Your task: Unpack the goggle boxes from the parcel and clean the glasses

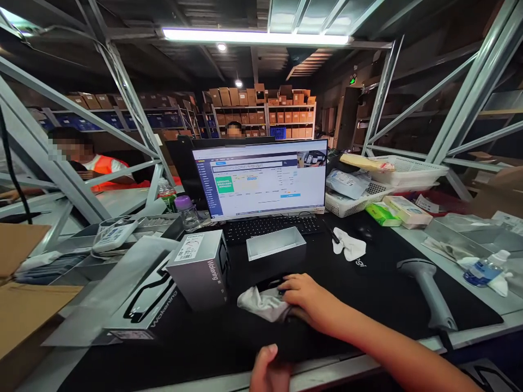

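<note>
My right hand [306, 302] reaches in from the right, its fingers curled over a dark object beside a crumpled light grey cloth [263, 304] on the black desk mat. The object is mostly hidden, so its kind does not show. My left hand [269, 370] is at the bottom edge, thumb raised and apart from the fingers, with nothing visible in it; its lower part is cut off. Left of the cloth stands a grey "Wakening" box [200, 272]. Behind is an open, shallow grey box tray [277, 245].
A monitor [261, 190] and keyboard [269, 226] stand at the back. A barcode scanner [431, 291] lies right, near a white cloth piece [349, 245]. Another box in plastic wrap [143, 299] lies left. White baskets [412, 171] sit back right. A person in an orange vest [106, 170] sits left.
</note>
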Motion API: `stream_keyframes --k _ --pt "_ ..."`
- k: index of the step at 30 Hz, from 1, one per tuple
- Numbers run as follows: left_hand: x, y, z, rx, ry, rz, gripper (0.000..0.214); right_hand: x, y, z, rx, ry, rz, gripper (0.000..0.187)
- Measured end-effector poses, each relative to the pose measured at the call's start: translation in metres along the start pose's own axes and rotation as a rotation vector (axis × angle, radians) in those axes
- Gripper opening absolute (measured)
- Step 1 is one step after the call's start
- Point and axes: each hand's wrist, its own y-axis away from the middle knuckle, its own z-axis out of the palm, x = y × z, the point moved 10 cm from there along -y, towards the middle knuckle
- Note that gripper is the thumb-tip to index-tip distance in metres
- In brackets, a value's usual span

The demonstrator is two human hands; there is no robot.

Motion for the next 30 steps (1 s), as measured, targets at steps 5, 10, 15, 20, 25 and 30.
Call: stream_keyframes --k 5,10,15,20,25,30 --pt "0.005 -0.009 -0.001 0.068 -0.023 -0.032 0.019 0.032 -0.012 -0.025 0.057 -0.39 0.134 0.021" --pt "0.006 -0.013 0.001 0.058 -0.039 -0.054 0.022 0.07 -0.017 -0.054 0.308 -0.655 0.278 0.056" --pt "0.002 -0.009 0.007 0.121 -0.085 -0.124 0.015 0.101 -0.003 -0.094 0.583 -0.821 0.32 0.058" --pt "-0.002 -0.011 0.015 0.24 -0.182 -0.233 0.012 0.133 0.034 -0.132 0.789 -0.864 0.345 0.057" --pt "-0.009 -0.025 0.025 0.306 -0.15 -0.214 0.014 0.146 0.062 -0.144 0.85 -0.87 0.352 0.054" --pt "-0.016 -0.046 0.041 0.285 -0.102 -0.112 0.028 0.154 0.06 -0.132 0.65 -0.618 0.385 0.049"
